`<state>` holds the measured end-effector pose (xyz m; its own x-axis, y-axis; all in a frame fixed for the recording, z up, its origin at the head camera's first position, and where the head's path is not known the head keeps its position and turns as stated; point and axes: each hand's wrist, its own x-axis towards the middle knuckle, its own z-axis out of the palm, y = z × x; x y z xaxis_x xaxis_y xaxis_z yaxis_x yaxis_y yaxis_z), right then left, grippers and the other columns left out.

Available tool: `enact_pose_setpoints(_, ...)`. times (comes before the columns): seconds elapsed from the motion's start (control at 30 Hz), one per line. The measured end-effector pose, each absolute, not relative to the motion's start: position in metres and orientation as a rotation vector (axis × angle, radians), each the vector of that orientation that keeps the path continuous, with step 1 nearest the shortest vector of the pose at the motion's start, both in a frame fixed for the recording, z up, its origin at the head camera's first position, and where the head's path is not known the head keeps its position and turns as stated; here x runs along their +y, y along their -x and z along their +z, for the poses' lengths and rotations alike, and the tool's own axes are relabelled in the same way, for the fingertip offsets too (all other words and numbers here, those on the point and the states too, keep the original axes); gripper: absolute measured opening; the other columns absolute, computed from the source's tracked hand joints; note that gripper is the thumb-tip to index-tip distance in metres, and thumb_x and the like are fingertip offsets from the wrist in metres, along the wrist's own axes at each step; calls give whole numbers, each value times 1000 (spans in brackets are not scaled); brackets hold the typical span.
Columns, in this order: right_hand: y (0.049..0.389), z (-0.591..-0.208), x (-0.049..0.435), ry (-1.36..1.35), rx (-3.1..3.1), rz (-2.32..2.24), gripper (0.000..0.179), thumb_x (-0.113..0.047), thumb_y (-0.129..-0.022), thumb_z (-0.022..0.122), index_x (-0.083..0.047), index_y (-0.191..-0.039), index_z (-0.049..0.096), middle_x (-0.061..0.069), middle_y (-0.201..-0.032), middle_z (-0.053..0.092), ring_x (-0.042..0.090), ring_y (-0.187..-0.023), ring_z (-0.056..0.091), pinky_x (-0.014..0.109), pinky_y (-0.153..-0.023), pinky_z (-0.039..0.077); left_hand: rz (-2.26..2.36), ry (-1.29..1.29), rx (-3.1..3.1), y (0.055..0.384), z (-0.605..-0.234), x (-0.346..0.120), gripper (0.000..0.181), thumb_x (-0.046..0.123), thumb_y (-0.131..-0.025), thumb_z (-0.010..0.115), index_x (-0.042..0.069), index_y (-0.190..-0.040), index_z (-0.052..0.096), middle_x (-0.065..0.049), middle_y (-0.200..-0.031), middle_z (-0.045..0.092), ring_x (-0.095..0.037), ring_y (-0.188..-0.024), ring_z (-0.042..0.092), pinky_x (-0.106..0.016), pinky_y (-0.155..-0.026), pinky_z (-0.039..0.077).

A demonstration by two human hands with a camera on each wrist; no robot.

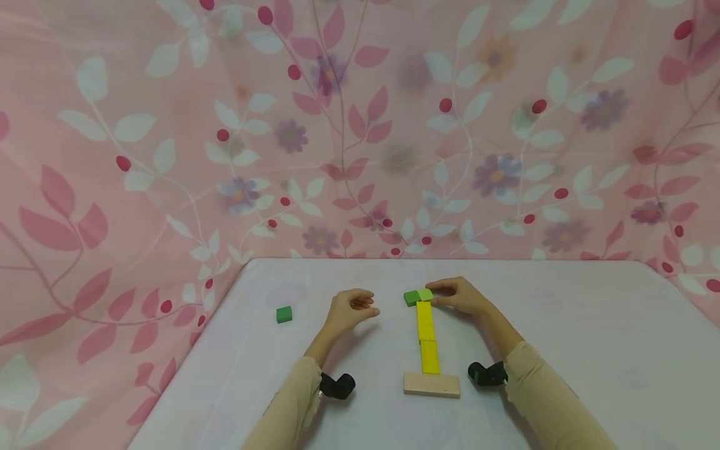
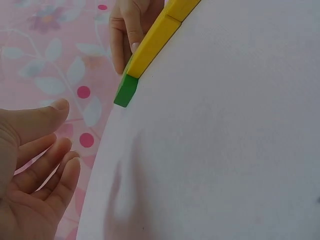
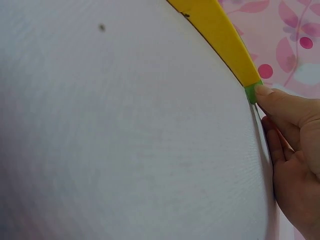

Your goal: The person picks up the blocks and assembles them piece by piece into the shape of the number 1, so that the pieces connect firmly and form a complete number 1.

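My right hand [image 1: 462, 296] pinches a light green block [image 1: 424, 294] at the far end of a row of blocks, its thumb on the block's near side in the right wrist view. A dark green block [image 1: 412, 299] sits to the left of that one. Two yellow blocks [image 1: 425, 322] run end to end from the green pair toward a plain wooden block [image 1: 432, 385], which lies crosswise at the near end. Left of the row, my left hand [image 1: 350, 310] hovers with loosely bent fingers and nothing in them.
A separate dark green block [image 1: 284, 314] lies on the white table [image 1: 562, 325], farther left than my left hand. A pink floral cloth [image 1: 360, 125] hangs behind the table's far edge. Black wrist cameras [image 1: 488, 374] are strapped near both sleeves.
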<state>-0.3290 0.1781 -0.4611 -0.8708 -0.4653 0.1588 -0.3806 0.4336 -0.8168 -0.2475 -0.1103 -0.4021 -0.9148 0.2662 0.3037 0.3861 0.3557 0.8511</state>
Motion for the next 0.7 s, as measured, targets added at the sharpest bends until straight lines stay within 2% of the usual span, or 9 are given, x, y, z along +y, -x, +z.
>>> enact_pose_setpoints(0.33, 330, -461, 179, 764, 2589, -1434, 40, -18, -78, 68, -4, -114, 60, 10, -116, 58, 28, -110, 48, 47, -96, 33, -1653, 535, -2498, 229, -403, -138, 30, 2, -71, 71, -6, -99, 61, -25, -90, 62, -31, -79, 59, -31, -70, 49)
enact_pose_setpoints(0.43, 330, -461, 179, 779, 2588, -1445, 40, -17, -78, 68, -3, -114, 59, 11, -115, 58, 29, -110, 48, 47, -96, 33, -1668, 502, -2512, 224, -403, -145, 31, 2, -72, 71, -5, -100, 61, -25, -91, 61, -30, -81, 58, -33, -72, 49)
enact_pose_setpoints(0.7, 331, -461, 179, 788, 2579, -1453, 39, -17, -78, 68, -1, -113, 60, 13, -114, 58, 29, -108, 48, 48, -96, 33, -1620, 407, -2523, 215, -399, -166, 28, 0, -71, 71, -3, -97, 63, -16, -86, 63, -26, -78, 58, -31, -71, 49)
